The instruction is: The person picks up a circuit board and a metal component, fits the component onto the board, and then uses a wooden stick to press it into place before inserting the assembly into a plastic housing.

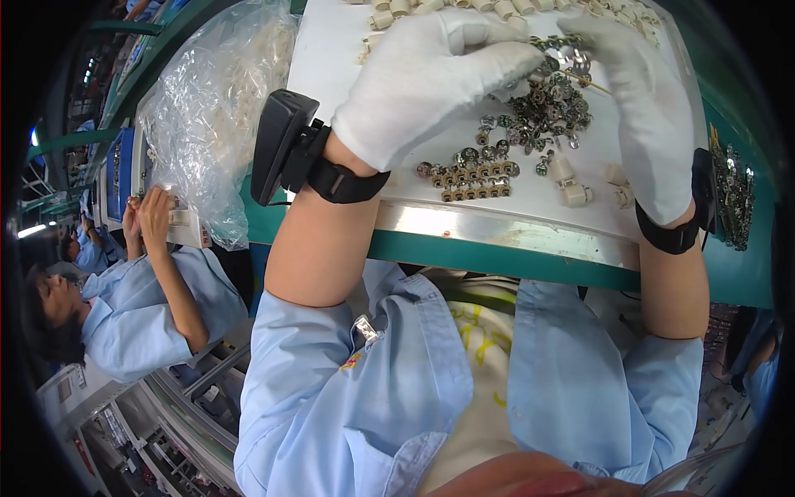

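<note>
On the far left, a co-worker in a light blue shirt (141, 319) is raising both bare hands over a bench. A clear plastic bag (224, 116) is bulging just beside the white tray (327, 54). The left hand (431, 83), gloved white, is reaching across it, thumb and fingers curving toward a small cluster of metal pieces (555, 41) between the hands; I can't tell whether it is pinching any. Nearer the tray's edge, metal parts are sitting in neat rows (470, 180); right of them a loose heap (551, 112) is spreading. The right hand (650, 108), also gloved, is bending its fingers in beside the cluster, its grip unclear to me.
</note>
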`<state>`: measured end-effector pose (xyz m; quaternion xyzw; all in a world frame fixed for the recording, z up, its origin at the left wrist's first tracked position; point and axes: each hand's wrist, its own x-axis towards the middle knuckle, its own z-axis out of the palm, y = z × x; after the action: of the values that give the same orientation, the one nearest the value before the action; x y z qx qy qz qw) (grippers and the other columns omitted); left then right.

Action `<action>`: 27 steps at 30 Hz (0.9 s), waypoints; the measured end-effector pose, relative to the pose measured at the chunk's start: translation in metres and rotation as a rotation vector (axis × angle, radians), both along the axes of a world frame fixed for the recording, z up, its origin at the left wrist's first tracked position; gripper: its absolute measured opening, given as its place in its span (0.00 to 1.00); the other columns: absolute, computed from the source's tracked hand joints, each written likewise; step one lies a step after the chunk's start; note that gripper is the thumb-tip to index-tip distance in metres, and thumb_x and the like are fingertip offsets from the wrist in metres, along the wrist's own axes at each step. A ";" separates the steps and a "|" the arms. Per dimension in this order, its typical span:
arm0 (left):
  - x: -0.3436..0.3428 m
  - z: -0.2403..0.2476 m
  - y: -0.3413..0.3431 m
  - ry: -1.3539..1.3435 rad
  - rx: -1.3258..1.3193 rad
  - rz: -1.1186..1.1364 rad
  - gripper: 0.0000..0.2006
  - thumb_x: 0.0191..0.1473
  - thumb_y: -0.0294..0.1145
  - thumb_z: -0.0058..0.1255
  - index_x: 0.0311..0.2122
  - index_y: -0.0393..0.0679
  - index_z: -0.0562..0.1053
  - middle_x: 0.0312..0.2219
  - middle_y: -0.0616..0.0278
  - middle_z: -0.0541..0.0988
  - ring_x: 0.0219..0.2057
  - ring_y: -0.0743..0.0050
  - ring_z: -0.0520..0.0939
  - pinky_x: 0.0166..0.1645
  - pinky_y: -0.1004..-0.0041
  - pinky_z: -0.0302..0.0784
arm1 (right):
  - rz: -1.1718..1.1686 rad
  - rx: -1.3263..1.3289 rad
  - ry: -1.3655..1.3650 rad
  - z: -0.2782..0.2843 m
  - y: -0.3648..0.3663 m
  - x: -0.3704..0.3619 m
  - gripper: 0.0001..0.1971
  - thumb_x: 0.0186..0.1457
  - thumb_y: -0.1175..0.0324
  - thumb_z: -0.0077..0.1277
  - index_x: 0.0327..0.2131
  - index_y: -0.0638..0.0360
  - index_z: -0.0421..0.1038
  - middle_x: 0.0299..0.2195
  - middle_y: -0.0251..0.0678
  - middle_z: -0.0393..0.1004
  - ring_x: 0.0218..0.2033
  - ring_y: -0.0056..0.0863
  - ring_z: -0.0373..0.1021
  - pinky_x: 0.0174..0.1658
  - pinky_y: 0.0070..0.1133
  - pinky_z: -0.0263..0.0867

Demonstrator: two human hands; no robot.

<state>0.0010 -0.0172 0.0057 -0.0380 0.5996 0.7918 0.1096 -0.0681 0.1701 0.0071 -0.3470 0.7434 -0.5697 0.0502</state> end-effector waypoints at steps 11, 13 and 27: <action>0.004 0.003 0.004 0.032 -0.290 0.026 0.10 0.53 0.28 0.50 0.39 0.35 0.74 0.28 0.69 0.76 0.27 0.87 0.72 0.31 0.85 0.67 | 0.118 0.047 -0.087 -0.003 0.012 -0.010 0.11 0.58 0.65 0.46 0.36 0.63 0.72 0.35 0.28 0.70 0.35 0.15 0.62 0.42 0.14 0.57; 0.005 0.001 0.004 0.084 -0.250 0.008 0.10 0.53 0.27 0.50 0.40 0.34 0.74 0.28 0.69 0.76 0.28 0.86 0.72 0.32 0.85 0.68 | 0.149 0.144 -0.074 0.003 0.011 -0.008 0.10 0.58 0.65 0.45 0.36 0.62 0.72 0.36 0.28 0.71 0.37 0.16 0.62 0.43 0.14 0.56; 0.002 -0.001 0.000 0.036 -0.193 -0.019 0.11 0.54 0.28 0.50 0.41 0.34 0.73 0.30 0.67 0.77 0.29 0.85 0.74 0.34 0.84 0.69 | 0.076 0.052 -0.036 -0.004 0.003 -0.004 0.11 0.57 0.66 0.46 0.38 0.63 0.71 0.35 0.29 0.70 0.37 0.19 0.64 0.43 0.15 0.58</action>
<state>0.0029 -0.0174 0.0048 -0.0284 0.6752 0.7299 0.1023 -0.0722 0.1734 0.0029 -0.3633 0.7430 -0.5542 0.0944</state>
